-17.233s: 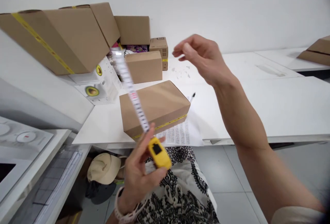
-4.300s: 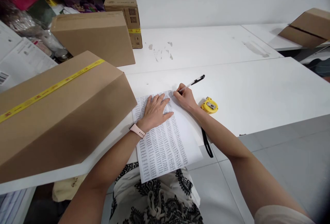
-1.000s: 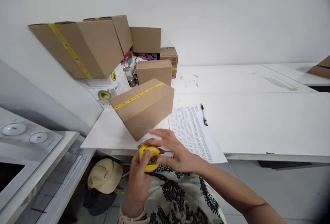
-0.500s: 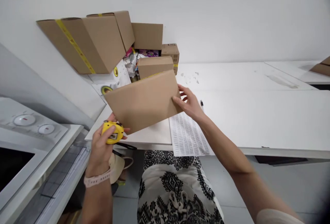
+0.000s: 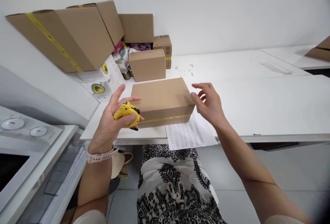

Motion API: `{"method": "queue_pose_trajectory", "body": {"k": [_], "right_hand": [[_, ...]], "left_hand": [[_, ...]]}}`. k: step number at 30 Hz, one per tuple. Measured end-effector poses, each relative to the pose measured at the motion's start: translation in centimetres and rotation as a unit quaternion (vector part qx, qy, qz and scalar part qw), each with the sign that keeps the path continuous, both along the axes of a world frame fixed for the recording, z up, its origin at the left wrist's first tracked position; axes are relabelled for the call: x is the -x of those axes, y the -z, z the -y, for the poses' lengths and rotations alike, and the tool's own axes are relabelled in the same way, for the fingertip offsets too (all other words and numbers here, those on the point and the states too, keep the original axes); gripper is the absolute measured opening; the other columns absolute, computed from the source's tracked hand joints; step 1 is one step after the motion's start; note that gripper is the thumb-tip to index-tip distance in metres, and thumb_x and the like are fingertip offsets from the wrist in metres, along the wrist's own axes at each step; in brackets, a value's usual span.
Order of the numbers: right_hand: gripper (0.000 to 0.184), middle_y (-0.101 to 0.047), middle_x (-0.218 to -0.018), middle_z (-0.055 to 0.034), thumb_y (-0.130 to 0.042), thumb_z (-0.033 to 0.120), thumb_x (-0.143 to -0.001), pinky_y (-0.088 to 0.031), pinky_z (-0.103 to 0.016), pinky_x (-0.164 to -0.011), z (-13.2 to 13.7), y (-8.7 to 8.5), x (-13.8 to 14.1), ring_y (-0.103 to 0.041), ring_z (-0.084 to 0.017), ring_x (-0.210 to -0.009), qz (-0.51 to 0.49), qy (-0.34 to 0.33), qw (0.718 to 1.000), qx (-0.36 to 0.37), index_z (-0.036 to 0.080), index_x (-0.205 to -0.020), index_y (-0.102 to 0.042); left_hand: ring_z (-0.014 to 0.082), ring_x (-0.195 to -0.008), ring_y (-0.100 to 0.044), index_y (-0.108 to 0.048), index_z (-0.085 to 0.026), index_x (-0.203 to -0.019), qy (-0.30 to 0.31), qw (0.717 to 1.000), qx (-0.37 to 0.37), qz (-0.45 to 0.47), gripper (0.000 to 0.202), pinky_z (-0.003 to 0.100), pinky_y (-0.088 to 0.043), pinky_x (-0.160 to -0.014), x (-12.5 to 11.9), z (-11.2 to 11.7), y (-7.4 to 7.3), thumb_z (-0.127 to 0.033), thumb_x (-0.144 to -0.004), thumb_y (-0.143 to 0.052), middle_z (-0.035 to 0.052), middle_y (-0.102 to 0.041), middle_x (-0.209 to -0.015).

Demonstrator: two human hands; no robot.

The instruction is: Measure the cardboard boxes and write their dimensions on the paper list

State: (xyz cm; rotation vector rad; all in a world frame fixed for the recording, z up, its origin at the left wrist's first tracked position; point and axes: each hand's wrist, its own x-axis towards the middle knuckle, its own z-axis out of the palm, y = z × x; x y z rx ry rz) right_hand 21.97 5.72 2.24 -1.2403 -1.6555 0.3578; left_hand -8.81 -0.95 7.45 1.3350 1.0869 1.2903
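Note:
A cardboard box (image 5: 160,95) with yellow tape along its front side lies flat on the white table, partly over a printed sheet (image 5: 184,136). My left hand (image 5: 110,117) holds a yellow tape measure (image 5: 127,114) between thumb and palm, at the box's left end, with the index finger stretched out. At the right end of the box, my right hand (image 5: 208,102) is off the cardboard, its fingers bent and apart with nothing in them.
Behind stand a smaller cardboard box (image 5: 147,65), a taped carton (image 5: 163,46) and large boxes (image 5: 77,38) stacked on white avocado-printed boxes (image 5: 96,85). A white appliance with knobs (image 5: 24,126) is at the left. The white table (image 5: 257,107) runs to the right.
The box was tilted up between both hands; now it lies flat, its taped side facing me. My right hand has let go of it and moved right. The tape measure stays in my left hand.

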Motion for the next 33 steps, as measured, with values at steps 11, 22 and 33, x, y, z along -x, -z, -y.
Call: {"method": "queue_pose_trajectory", "body": {"k": [11,22,33], "right_hand": [[0.023,-0.067,-0.089,-0.0005,-0.068,0.044,-0.093,-0.047,-0.028,-0.063,4.9,-2.4,4.9,-0.057,-0.012,-0.072,-0.12,-0.373,0.912,0.116,0.023,-0.102,-0.066],[0.021,-0.067,-0.082,-0.0004,-0.08,0.034,-0.083,-0.056,-0.031,-0.064,6.9,-1.3,3.8,-0.062,-0.013,-0.07,-0.254,-0.322,0.905,0.112,0.023,-0.088,-0.063],[0.035,-0.068,-0.073,0.0011,-0.089,0.043,-0.07,-0.058,-0.032,-0.065,6.6,-1.5,6.5,-0.063,-0.013,-0.064,-0.417,-0.288,0.83,0.232,0.023,-0.079,-0.062]], "left_hand": [[0.0184,-0.071,-0.069,-0.034,-0.027,-0.158,0.153,0.966,-0.008,-0.209,0.105,0.029,-0.057,-0.062,-4.8,-0.6,-0.1,-0.018,-0.067,-0.085,0.0045,-0.072,-0.098],[0.0232,-0.064,-0.075,-0.049,-0.028,-0.144,0.309,0.918,0.218,0.119,0.078,0.024,-0.056,-0.042,-4.5,2.5,1.6,-0.052,-0.076,-0.081,0.0086,-0.072,-0.098],[0.0185,-0.091,-0.071,-0.071,-0.027,-0.119,0.053,0.978,-0.172,-0.103,0.05,0.027,-0.062,-0.077,-5.3,1.0,4.3,-0.02,-0.072,-0.088,0.0039,-0.073,-0.109]]}}
